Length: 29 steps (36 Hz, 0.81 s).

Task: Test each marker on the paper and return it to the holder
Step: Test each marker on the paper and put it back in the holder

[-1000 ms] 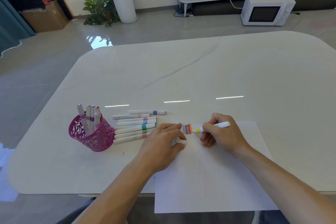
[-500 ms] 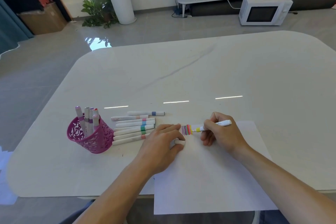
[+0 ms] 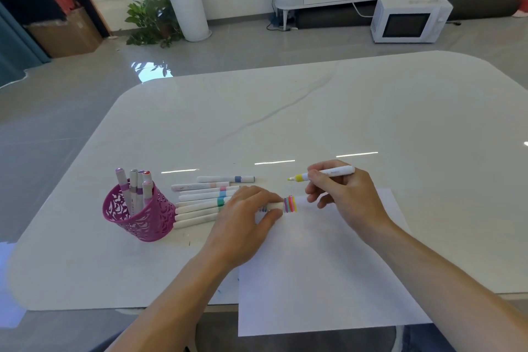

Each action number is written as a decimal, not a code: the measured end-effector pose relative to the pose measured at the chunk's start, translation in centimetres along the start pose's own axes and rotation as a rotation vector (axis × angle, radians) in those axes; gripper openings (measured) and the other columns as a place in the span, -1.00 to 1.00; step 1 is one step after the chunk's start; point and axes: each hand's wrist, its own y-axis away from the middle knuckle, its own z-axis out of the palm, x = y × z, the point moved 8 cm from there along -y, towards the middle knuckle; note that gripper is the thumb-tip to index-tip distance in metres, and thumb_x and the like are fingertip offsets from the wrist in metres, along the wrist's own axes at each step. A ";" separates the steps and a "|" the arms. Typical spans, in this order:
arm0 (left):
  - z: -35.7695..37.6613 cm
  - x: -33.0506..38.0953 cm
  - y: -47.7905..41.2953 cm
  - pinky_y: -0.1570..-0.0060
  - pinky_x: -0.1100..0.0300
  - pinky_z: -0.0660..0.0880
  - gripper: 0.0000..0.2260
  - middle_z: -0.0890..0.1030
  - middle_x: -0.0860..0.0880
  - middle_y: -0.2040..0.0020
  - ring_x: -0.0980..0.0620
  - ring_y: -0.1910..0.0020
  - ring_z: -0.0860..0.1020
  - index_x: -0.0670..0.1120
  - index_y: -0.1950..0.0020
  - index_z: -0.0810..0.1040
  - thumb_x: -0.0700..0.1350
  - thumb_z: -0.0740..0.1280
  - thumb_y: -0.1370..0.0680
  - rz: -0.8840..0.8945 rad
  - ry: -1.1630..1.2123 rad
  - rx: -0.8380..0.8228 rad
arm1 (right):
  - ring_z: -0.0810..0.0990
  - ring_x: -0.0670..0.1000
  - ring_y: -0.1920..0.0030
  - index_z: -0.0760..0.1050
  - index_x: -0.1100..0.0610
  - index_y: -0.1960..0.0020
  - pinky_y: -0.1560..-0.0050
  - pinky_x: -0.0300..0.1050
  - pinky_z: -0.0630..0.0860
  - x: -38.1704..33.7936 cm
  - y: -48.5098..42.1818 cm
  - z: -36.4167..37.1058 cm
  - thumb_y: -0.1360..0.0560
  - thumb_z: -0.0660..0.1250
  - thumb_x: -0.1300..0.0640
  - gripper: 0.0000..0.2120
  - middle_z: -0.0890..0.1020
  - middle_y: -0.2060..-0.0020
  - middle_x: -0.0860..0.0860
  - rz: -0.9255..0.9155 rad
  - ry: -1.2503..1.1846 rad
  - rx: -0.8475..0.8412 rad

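The white counter (image 3: pixel 314 111) carries the paper (image 3: pixel 328 280), whose near edge hangs over the counter's front rim. Well to the paper's left stands the pink lattice holder (image 3: pixel 137 214) with several capped markers (image 3: pixel 134 183) upright in it. Between holder and paper lies a row of loose markers (image 3: pixel 200 203), side by side. The left hand (image 3: pixel 243 223) rests on the paper's far left corner, its fingers and thumb curled round what looks like a white cap (image 3: pixel 275 206). The right hand (image 3: pixel 343 191) is closed on the yellow marker (image 3: pixel 328 173), held roughly level just above the paper's far edge with its bare tip pointing left. Beside the cap, on the paper, sits a short stack of colour stripes (image 3: pixel 290 204). The likely next step is capping. A misaligned push could drag the wet tip across the left fingers or the counter. If the left hand leaves the paper, the overhanging sheet may slide. A careless drop into the holder could tip it or knock the loose row rolling.
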 end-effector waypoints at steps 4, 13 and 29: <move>-0.9 -0.2 -0.1 0.11 0.35 0.45 -0.88 0.62 0.21 0.18 0.18 0.16 0.54 0.13 -0.07 0.65 -0.03 0.43 -0.55 -0.110 0.187 0.071 | 0.68 0.08 0.28 0.67 0.25 0.01 0.28 -0.07 0.56 -0.4 0.3 -0.2 -0.63 0.38 0.13 -0.82 0.71 0.26 0.15 0.009 -0.024 0.033; -0.6 -1.1 0.8 0.11 0.33 0.54 -0.90 0.70 0.11 0.20 0.15 0.22 0.63 0.05 -0.06 0.64 -0.10 0.39 -0.58 -0.339 0.489 0.045 | 0.68 0.11 0.26 0.57 0.28 0.00 0.24 -0.04 0.56 -1.9 1.9 0.0 -0.67 0.28 0.17 -0.81 0.72 0.25 0.16 -0.012 -0.042 0.034; 0.4 0.9 2.6 0.18 0.28 0.54 -0.81 0.69 0.11 0.14 0.17 0.23 0.59 0.04 -0.11 0.62 -0.18 0.25 -0.66 -0.318 0.547 -0.053 | 0.63 0.10 0.35 0.49 0.33 0.03 0.29 -0.08 0.56 -3.2 4.0 0.6 -0.67 0.29 0.19 -0.80 0.67 0.35 0.16 -0.085 0.015 -0.024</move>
